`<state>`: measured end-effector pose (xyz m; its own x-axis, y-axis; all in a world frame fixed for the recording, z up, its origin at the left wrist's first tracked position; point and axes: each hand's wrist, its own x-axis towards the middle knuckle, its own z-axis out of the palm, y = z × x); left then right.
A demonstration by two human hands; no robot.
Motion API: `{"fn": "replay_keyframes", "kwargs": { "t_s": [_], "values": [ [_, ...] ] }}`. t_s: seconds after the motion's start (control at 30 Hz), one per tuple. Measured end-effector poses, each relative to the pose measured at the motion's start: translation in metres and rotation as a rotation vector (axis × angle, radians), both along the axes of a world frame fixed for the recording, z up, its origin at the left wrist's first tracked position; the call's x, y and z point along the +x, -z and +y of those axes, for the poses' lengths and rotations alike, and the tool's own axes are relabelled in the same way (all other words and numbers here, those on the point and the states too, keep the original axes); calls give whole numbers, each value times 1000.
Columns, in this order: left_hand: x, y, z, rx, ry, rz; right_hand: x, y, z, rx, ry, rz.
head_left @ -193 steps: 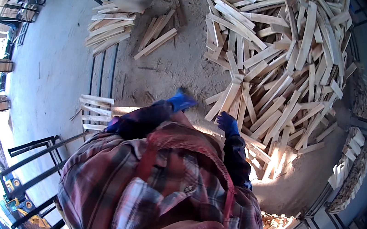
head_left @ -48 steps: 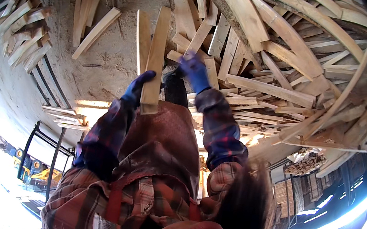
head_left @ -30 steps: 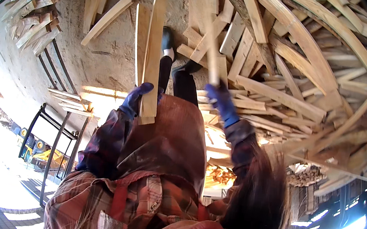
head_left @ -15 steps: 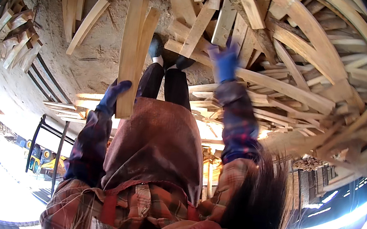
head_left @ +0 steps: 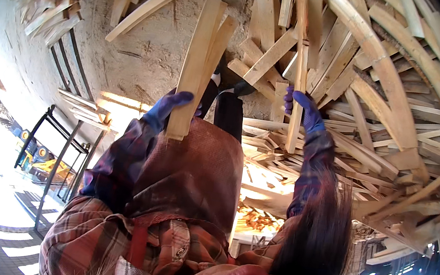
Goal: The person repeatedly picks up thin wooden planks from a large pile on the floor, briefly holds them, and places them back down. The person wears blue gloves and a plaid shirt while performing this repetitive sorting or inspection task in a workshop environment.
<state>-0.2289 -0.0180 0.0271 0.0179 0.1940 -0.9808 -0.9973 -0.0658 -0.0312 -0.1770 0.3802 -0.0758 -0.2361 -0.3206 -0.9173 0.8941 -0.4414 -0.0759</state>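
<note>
My left hand [head_left: 167,107], in a blue glove, is closed around the lower part of a few long wooden boards [head_left: 196,62]. They stand nearly upright in front of my apron, the rear one fanned a little to the right. My right hand [head_left: 305,109], also gloved in blue, grips a single narrow wooden slat [head_left: 301,59] near its lower half. That slat is held upright at the left edge of a big heap of wood. Just left of it a short board [head_left: 270,56] lies slanted across other pieces.
A large wood pile [head_left: 389,115] with long curved planks fills the right side. More loose boards [head_left: 143,13] lie on the dirt floor at the far left, near a stack of offcuts [head_left: 54,4]. A black metal frame [head_left: 63,144] stands at my left.
My right hand, empty and spread over the pile before, has moved right and taken hold of a slat. The boards in my left hand have shifted right in view and tilted slightly.
</note>
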Motion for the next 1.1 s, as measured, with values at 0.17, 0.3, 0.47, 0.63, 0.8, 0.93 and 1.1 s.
{"fn": "replay_keyframes", "kwargs": {
  "t_s": [0.17,0.3,0.47,0.63,0.8,0.93,1.1],
  "values": [
    [-10,-46,1,254,-357,-105,-51,-88,-40,300,-88,166],
    [21,-82,-19,406,-421,-45,-8,-134,-75,352,-45,95],
    [48,-137,-30,254,-345,-154,47,-167,-124,505,-135,116],
    [82,-154,-39,157,-478,-68,-1,-228,-146,492,-369,81],
    [68,-168,-37,188,-462,-80,-243,-273,-132,543,-50,758],
    [58,-143,-30,288,-452,-7,-309,-253,-103,485,65,756],
    [37,-94,-15,267,-434,-45,-198,-39,-72,602,-316,290]
  ]
}}
